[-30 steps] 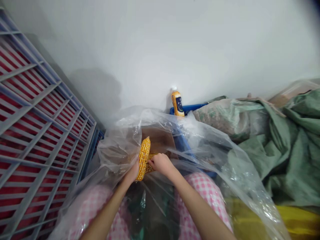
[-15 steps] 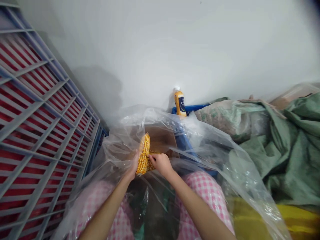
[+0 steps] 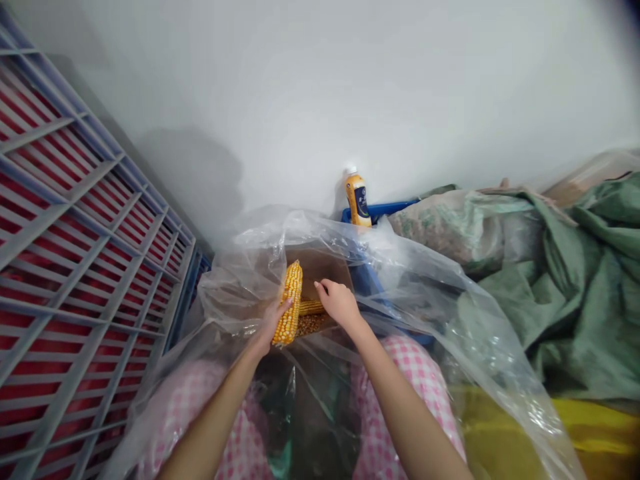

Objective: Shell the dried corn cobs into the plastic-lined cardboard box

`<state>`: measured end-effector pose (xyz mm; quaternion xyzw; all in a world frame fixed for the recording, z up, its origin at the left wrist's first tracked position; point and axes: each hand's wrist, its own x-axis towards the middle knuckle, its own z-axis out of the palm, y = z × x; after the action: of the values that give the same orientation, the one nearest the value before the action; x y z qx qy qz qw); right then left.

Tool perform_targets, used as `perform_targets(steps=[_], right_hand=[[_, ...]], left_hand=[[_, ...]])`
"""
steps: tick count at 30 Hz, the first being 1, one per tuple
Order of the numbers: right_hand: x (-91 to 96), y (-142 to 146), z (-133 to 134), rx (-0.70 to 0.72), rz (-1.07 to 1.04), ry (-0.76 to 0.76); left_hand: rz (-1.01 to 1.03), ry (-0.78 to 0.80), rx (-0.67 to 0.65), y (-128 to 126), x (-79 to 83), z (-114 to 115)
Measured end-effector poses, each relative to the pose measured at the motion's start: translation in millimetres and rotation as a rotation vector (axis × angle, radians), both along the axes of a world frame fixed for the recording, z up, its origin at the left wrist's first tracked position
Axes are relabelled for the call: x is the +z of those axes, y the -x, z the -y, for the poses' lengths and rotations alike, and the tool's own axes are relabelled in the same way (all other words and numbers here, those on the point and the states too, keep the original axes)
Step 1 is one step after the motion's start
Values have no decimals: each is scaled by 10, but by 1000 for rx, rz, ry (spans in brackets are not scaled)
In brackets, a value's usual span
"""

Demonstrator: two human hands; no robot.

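An ear of corn (image 3: 289, 303) with yellow kernels stands tilted in my left hand (image 3: 269, 327), whose fingers wrap its left side. To the right of the ear and apart from it, my right hand (image 3: 339, 301) is curled, thumb against the fingers. Whether anything sits in that pinch is too small to make out. Below both hands, loose kernels (image 3: 309, 325) lie in a cardboard box (image 3: 327, 267) lined with a clear plastic bag (image 3: 235, 280). Another ear of corn (image 3: 311, 307) rests on the kernels, partly hidden behind the held one.
A grey plastic crate (image 3: 103, 247) with red behind its slats rises at the left. Behind the bag a juice bottle (image 3: 358, 200) stands by a blue bin (image 3: 367, 280) at the white wall. Green cloth (image 3: 565, 300), a stuffed sack (image 3: 455, 227) and yellow material (image 3: 595, 427) lie at the right.
My right hand has come away from the held ear, moving right and slightly up. The lower ear and the loose kernels now show more. My left hand keeps its hold.
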<state>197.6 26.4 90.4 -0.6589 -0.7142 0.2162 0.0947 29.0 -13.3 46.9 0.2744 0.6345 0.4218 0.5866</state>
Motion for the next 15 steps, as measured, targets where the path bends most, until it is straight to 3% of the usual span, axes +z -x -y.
perform_targets(steps=[5, 10, 15], right_hand=[[-31, -25, -60, -90, -348, -35], [-110, -42, -124, -216, -717, -33], [-159, -17, -147, -301, -887, 9]], left_hand=[[117, 59, -108, -105, 59, 98], [133, 57, -115, -163, 67, 135], [171, 33, -140, -163, 85, 156]])
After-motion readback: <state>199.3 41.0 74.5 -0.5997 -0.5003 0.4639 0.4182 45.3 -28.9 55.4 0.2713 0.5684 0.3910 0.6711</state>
